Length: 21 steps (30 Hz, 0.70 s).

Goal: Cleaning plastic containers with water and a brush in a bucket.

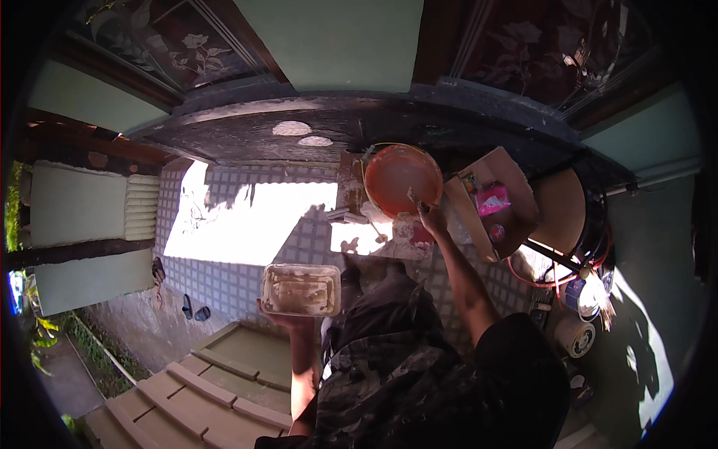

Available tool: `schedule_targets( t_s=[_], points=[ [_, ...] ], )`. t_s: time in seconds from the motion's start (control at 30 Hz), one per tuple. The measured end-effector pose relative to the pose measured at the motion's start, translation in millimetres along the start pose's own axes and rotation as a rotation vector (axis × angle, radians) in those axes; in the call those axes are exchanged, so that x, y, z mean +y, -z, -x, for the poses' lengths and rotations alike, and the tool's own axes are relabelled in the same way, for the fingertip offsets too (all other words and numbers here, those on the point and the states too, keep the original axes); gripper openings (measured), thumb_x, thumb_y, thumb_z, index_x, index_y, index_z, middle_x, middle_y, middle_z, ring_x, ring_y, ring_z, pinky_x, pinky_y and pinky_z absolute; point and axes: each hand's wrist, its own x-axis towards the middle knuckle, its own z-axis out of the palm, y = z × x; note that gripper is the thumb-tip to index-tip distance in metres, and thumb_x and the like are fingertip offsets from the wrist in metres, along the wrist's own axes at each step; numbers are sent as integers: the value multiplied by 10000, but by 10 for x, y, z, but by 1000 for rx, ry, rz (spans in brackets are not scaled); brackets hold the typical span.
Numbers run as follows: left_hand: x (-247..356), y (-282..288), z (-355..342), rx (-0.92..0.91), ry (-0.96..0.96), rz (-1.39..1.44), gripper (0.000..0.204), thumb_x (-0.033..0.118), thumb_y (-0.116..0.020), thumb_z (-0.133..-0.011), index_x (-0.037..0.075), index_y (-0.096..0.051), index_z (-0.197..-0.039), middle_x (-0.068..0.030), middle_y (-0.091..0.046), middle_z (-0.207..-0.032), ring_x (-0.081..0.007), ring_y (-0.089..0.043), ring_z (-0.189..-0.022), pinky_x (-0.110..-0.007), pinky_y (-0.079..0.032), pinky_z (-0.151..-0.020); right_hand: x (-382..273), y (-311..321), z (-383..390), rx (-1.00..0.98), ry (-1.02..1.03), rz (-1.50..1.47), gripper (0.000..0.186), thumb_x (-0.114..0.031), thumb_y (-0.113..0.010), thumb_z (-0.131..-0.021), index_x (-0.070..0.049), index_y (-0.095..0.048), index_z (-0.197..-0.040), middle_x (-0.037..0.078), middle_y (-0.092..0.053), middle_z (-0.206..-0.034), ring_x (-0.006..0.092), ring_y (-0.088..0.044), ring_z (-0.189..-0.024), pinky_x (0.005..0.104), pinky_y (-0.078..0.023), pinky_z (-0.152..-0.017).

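My left hand (pixel 283 317) holds up a rectangular plastic tub (pixel 301 290) from below, its fingers mostly hidden beneath it. Pale residue smears the tub's walls and bottom. Over the near rim of an orange bucket (pixel 380 183), my right hand (pixel 426 212) is closed on a small, pale, narrow thing that I cannot make out. A milky, whitish layer coats the bucket's inside. Just below the bucket lies a board (pixel 410 238) spattered with white, close to my right wrist.
Right of the bucket stands an open cardboard box (pixel 516 221) with a pink packet (pixel 493 200) inside. Farther right are a hose (pixel 538 283) and a whitish pail (pixel 576 337). Dark slippers (pixel 196 308) lie on the tiles at left. A dark ledge (pixel 247 131) runs along the far wall.
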Motion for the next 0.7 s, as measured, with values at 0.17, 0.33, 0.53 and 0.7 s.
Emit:
schedule_targets(
  t_s=[0.17,0.33,0.53,0.7],
  points=[
    [24,75,105,-19,10,4,718,634,-384,-876,112,-499,-1355,-145,-529,-1315,-358,-527,-1175,-527,-441,-993,-20,101,-78,-209,136,35,403,-458,-616,-874,-89,-716,-1001,195,-698,-914,366,-673,-880,467,-534,-786],
    [12,60,180,27,-7,-19,700,636,-369,-883,120,-519,-1332,-122,-544,-1296,-345,-534,-1161,-521,-447,-977,-125,131,-66,60,26,154,376,-436,-591,-890,-86,-705,-966,195,-695,-908,377,-672,-873,475,-538,-772],
    [-9,74,159,28,32,-19,735,648,-364,-880,112,-491,-1367,-135,-532,-1323,-363,-523,-1184,-536,-437,-994,-109,94,-84,-181,192,253,340,-411,-594,-889,-101,-688,-992,190,-691,-930,375,-676,-873,481,-545,-754],
    [-45,199,57,63,53,-5,763,664,-365,-869,111,-478,-1383,-156,-511,-1350,-379,-499,-1215,-562,-402,-1020,-62,27,-126,6,105,434,255,-341,-659,-847,-96,-699,-909,165,-693,-900,348,-683,-844,473,-545,-732]
  ],
)
